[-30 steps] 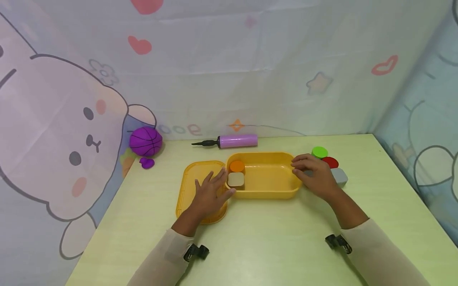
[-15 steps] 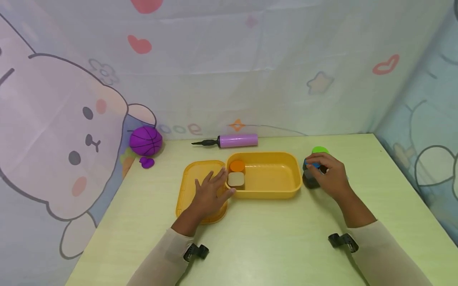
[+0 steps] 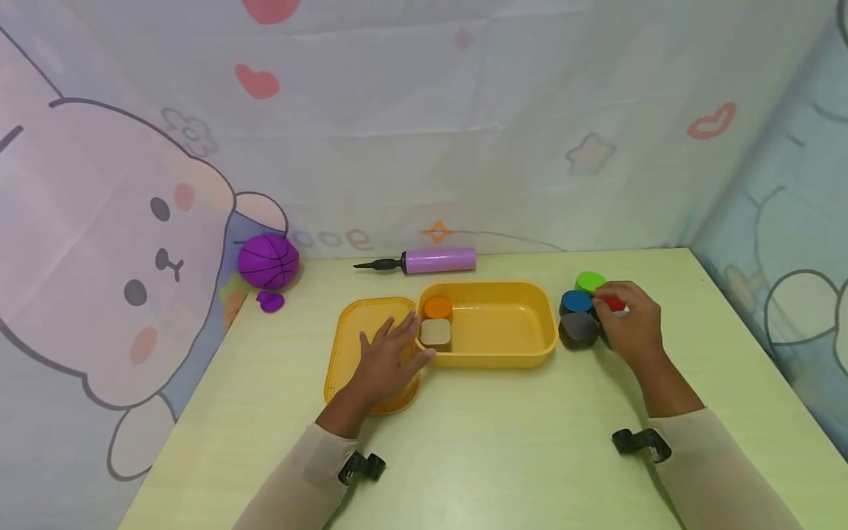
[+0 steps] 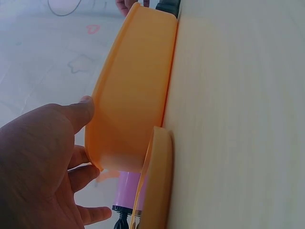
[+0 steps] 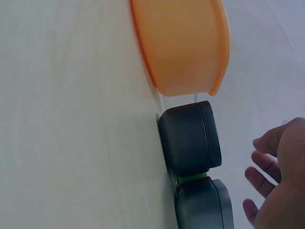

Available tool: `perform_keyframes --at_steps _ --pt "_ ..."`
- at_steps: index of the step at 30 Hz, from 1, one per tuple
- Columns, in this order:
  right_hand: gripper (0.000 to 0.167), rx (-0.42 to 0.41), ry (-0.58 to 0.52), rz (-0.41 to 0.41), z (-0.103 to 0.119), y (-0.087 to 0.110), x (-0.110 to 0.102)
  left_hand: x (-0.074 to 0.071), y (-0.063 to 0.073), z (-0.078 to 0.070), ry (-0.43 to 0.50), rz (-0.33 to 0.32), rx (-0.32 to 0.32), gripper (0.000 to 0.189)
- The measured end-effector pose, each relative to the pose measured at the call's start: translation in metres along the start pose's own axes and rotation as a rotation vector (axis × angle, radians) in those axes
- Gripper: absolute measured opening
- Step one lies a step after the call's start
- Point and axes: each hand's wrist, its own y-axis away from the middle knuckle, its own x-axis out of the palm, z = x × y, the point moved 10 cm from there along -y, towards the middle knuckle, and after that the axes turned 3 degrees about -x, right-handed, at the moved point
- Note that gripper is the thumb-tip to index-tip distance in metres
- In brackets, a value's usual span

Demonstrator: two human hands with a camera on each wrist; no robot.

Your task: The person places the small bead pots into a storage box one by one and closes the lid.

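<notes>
My left hand [image 3: 386, 372] has its fingers spread over the yellow lid [image 3: 346, 353], fingertips at the left rim of the yellow plastic box [image 3: 490, 361]. Inside that box, at its left end, sit an orange-topped pot [image 3: 438, 308] and a beige-topped one [image 3: 436, 331]. My right hand [image 3: 629, 320] hovers over a cluster of small pots, thumb and fingers loosely bent. In the right wrist view nothing lies between them. Blue [image 3: 576, 301], dark grey [image 3: 578, 330], green [image 3: 589, 280] and red [image 3: 615, 302] tops show beside it; the hand partly covers the red one.
Behind the box lies a purple hand pump [image 3: 440, 260] with a black nozzle. A purple basketball-patterned ball [image 3: 268, 262] and a small purple duck-like toy [image 3: 270, 301] are at the table's back left. A printed cloth [image 3: 397, 147] hangs along the back edge.
My right hand has moved right from the box's right end, across the pots, uncovering the blue and dark grey tops and covering a light grey one. My left hand has stayed put.
</notes>
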Motion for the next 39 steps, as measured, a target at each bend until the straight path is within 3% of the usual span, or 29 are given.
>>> perform_keyframes --at_steps 4,11,16,25,34,39 --pt "0.010 0.059 0.062 -0.009 -0.010 0.001 -0.003 0.000 -0.001 0.000 0.001 -0.002 0.003 0.077" --pt "0.011 0.089 0.163 -0.034 -0.021 0.000 -0.011 0.001 -0.002 0.000 0.000 -0.003 0.009 0.077" --pt "0.020 0.146 0.239 0.015 -0.031 0.001 -0.009 0.000 -0.001 -0.002 -0.003 -0.011 0.014 0.077" --pt "0.053 0.416 0.313 0.179 -0.058 0.011 -0.002 -0.002 0.001 -0.004 0.000 -0.025 0.016 0.076" --pt "0.064 0.500 0.371 0.228 -0.071 0.014 0.001 0.000 0.000 -0.003 -0.009 -0.012 0.013 0.077" --pt "0.061 0.514 0.389 0.210 -0.071 0.015 0.002 -0.002 0.001 -0.004 0.000 -0.023 0.016 0.076"
